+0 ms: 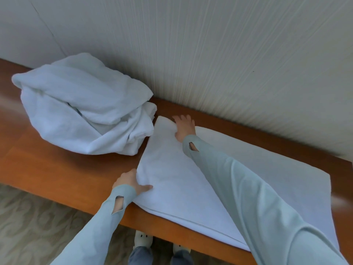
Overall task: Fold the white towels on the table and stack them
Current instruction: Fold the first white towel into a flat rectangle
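A long brown table (57,169) stands against the wall (229,54). A flat white towel (191,188) lies on it, right beside a crumpled pile of towels (80,108). The right hand (184,127) grips the towel's far corner. The left hand (129,181) pinches its near corner.

Folded white towel (191,178) flat on the surface, layered edges at near side; crumpled white towel pile (84,108) just beside, left.
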A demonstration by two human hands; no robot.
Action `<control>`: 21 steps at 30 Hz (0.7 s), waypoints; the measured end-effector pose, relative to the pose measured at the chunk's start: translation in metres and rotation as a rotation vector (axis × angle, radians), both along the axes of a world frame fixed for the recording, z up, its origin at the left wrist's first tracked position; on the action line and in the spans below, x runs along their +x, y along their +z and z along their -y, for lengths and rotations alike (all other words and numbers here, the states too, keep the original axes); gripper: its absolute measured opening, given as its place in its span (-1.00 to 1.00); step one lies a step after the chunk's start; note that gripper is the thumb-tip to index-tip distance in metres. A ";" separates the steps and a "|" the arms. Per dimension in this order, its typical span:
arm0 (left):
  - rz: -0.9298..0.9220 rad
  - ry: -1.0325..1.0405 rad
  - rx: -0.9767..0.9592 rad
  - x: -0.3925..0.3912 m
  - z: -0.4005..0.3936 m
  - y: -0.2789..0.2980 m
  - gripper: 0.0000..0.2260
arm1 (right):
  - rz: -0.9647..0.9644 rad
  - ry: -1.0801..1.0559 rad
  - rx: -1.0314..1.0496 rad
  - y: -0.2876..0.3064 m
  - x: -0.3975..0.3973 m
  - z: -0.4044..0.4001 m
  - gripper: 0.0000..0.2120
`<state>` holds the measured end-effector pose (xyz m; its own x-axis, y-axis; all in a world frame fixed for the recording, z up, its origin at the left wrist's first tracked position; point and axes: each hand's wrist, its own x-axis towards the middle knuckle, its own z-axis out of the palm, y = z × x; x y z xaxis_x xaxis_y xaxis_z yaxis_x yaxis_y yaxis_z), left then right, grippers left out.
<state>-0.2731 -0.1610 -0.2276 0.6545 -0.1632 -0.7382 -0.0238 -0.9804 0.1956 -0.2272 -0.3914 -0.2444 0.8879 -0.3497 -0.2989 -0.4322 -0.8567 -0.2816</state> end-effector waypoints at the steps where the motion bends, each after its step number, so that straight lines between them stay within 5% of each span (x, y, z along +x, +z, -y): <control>1: 0.008 0.011 -0.042 -0.003 -0.002 0.000 -0.41 | -0.014 0.055 -0.026 0.001 0.002 0.007 -0.52; 5: -0.012 0.018 -0.359 -0.014 0.009 0.011 -0.52 | 0.048 -0.060 0.128 0.016 -0.001 0.037 -0.74; 8: -0.073 -0.171 -0.480 -0.024 0.037 0.032 -0.56 | 0.135 -0.337 0.518 0.022 -0.026 0.058 -0.80; 11: -0.131 -0.443 -0.482 -0.050 0.072 0.045 -0.75 | 0.232 -0.611 0.801 0.026 -0.058 0.075 -0.87; 13: -0.158 -0.547 -0.465 -0.073 0.094 0.043 -0.78 | 0.245 -0.927 1.031 0.032 -0.085 0.090 -0.62; 18: -0.127 -0.447 -0.376 -0.121 0.124 0.013 -0.82 | 0.238 -1.256 1.340 0.022 -0.145 0.121 -0.67; 21: -0.085 -0.401 -0.338 -0.133 0.124 0.004 -0.81 | 0.203 -1.183 1.256 0.016 -0.158 0.130 -0.55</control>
